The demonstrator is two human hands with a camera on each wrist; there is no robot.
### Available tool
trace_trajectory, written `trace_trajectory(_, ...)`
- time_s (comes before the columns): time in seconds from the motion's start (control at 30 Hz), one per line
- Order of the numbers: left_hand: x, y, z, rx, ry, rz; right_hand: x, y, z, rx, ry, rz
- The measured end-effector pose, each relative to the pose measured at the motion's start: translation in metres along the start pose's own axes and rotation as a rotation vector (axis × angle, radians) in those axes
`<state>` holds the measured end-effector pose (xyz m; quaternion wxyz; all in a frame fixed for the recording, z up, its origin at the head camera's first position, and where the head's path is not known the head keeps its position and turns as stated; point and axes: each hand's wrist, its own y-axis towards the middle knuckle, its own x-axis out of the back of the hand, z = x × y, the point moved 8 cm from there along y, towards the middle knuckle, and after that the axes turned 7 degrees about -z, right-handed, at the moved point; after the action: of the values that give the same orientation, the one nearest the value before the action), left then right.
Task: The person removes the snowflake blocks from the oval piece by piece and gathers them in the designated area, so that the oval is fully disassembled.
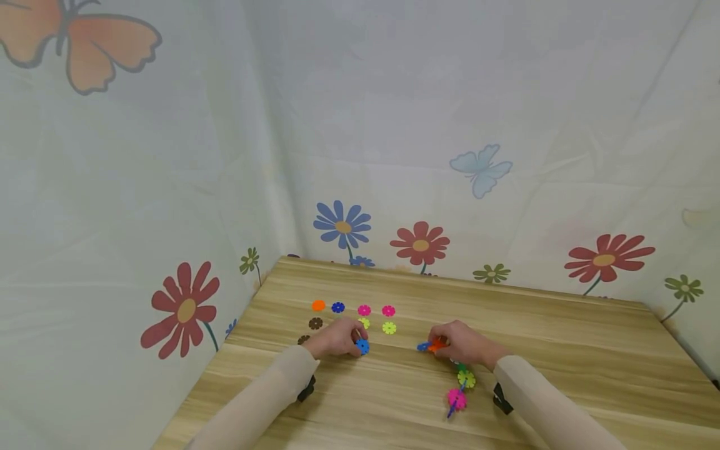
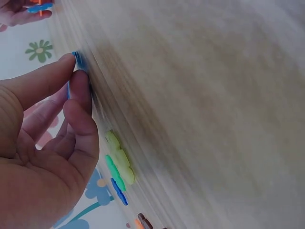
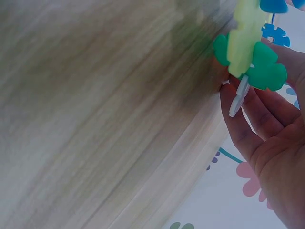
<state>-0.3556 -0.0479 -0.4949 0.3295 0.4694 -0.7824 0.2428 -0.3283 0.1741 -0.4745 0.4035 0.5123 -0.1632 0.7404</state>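
Reaching over the wooden table [image 1: 540, 312], you pinch, in the head view, a light-blue disc [image 1: 363, 346] with your left hand [image 1: 337, 337]; it sits at that hand's right side, at the fingertips. Your right hand [image 1: 465, 342], apart from it to the right, grips a chain of joined discs [image 1: 466, 379] near its far end, where an orange piece [image 1: 436, 346] and a blue piece [image 1: 424, 347] stick out to the left of your fingers. The chain trails toward the near side, past a pink piece [image 1: 457, 400]. On the far side of your left hand lie an orange disc [image 1: 319, 305], a dark-blue disc [image 1: 338, 307], two pink discs [image 1: 389, 310] and a yellow-green disc [image 1: 389, 328]; a brown disc [image 1: 315, 323] lies to its left. In the left wrist view, your thumb and index finger hold the light-blue disc edge-on, close to the tabletop; I cannot tell whether it touches. In the right wrist view, a green piece [image 3: 268, 67] and a white piece [image 3: 239, 97] of the chain show in front of your bent right fingers, hiding part of the grip.
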Motion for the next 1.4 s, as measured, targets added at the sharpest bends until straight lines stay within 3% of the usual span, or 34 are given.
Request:
trace_trajectory(0.6,0.007,0.003,-0.001,-0.008,0.081,-0.067,0.001,0.000,0.001,-0.004,0.011,0.001)
trace_trajectory(0.83,0.010,0.005,-0.014,-0.006,0.030,-0.104,0.002,0.000,0.002,-0.015,0.015,0.006)
trace_trajectory(1.03,-0.004,0.012,-0.037,-0.067,0.001,-0.103,0.000,0.000,0.001,-0.020,0.019,0.013)
trace_trajectory(1.27,-0.030,0.019,-0.061,-0.086,-0.126,-0.050,0.000,0.002,0.001,-0.013,0.017,0.014)
trace_trajectory(1.4,-0.041,0.023,-0.071,-0.103,-0.099,-0.074,0.000,0.002,0.001,-0.018,0.021,0.013)
